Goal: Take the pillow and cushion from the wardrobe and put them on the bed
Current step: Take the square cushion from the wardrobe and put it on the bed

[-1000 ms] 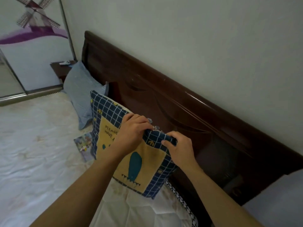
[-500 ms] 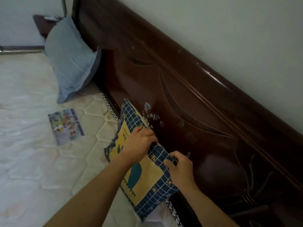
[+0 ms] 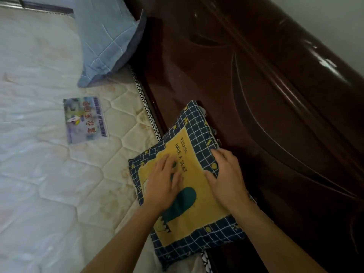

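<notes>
Pressing: both my hands lie flat on the cushion (image 3: 189,186), palms down, clasping nothing.
Cushion look: square, with a navy border gridded in white and dotted with small yellow marks; a yellow centre panel reads "PLEASE HAVE A SEAT" in dark letters, with a dark teal whale-like shape under it.
Cushion place: at 5 o'clock in my view, lying on the mattress (image 3: 59,194) at the head end of the bed, its far edge propped against the headboard (image 3: 266,115), so it tilts a little toward me.
Left hand (image 3: 163,186): fingers spread and straight, flat on the yellow panel just beside the lettering, covering part of the teal print; loose, gripping nothing.
Right hand (image 3: 226,180): fingers extended and close together, resting on the cushion's 3 o'clock side where the yellow meets the navy border, fingertips near the headboard; loose as well.
Pillow (image 3: 106,38): pale blue with faint stitched squares, at 11 o'clock, leaning against the headboard, well apart from the cushion.
Mattress: white and quilted, under a shiny clear cover.
Label (image 3: 85,120): a printed rectangle with Chinese characters, flat on the mattress at 10 o'clock, between pillow and cushion but touching neither.
Headboard: dark glossy wood with carved curves, running from 12 to 4 o'clock.
</notes>
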The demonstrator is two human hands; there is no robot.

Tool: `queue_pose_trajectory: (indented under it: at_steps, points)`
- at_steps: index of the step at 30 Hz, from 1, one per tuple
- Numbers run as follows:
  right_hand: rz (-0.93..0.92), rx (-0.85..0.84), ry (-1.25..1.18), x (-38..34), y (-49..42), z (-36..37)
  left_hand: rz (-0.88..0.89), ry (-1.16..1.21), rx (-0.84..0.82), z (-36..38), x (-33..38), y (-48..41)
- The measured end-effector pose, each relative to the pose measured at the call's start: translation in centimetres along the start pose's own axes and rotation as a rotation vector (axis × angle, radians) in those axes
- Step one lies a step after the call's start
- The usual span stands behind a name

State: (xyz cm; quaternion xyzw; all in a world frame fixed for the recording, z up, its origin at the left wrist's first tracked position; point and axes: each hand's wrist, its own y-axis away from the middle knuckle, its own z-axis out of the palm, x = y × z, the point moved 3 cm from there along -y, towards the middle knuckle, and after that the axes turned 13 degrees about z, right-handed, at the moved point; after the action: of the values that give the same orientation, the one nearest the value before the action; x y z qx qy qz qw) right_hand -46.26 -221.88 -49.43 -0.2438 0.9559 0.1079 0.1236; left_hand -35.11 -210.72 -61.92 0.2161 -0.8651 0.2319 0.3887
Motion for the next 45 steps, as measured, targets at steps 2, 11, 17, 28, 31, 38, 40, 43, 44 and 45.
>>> queue_pose_trajectory:
  at_steps: [2, 11, 17, 28, 31, 38, 40, 43, 44, 45]
  points:
    - [-0.018, 0.021, 0.022, -0.6, -1.2, 1.1, -0.187, -0.012, 0.017, 0.2, -3.2, 1.0]
    - [-0.019, 0.188, 0.077, 0.6, -3.1, 4.0, -0.561, 0.330, -0.115, 3.9, -11.1, 7.8]
    - [0.002, 0.290, -0.005, 0.6, -3.2, 4.5, -0.799, 0.803, 0.178, 5.2, -11.9, 9.0]
    - [0.172, 0.226, -0.387, 0.1, -1.8, 7.3, -0.856, 0.582, 0.360, -0.6, -13.6, 11.7]
    - [0.217, 0.190, -0.467, -0.4, -1.8, 8.3, -0.835, 0.517, 0.463, -3.3, -14.1, 12.4]
    - [0.281, 0.168, -0.524, -2.6, -2.9, 12.9, -0.676, 0.227, 0.544, -10.1, -17.0, 12.6]
    - [0.296, 0.146, -0.508, -3.0, -3.4, 14.4, -0.679, 0.222, 0.498, -10.2, -17.8, 12.4]
    - [0.278, 0.172, -0.450, -3.1, -4.1, 14.9, -0.695, 0.233, 0.462, -9.0, -18.3, 11.9]
    - [0.257, 0.187, -0.410, -3.1, -4.5, 14.7, -0.697, 0.240, 0.449, -8.4, -18.3, 11.7]
    - [0.231, 0.194, -0.361, -2.9, -4.8, 14.5, -0.696, 0.249, 0.430, -7.7, -18.2, 11.6]
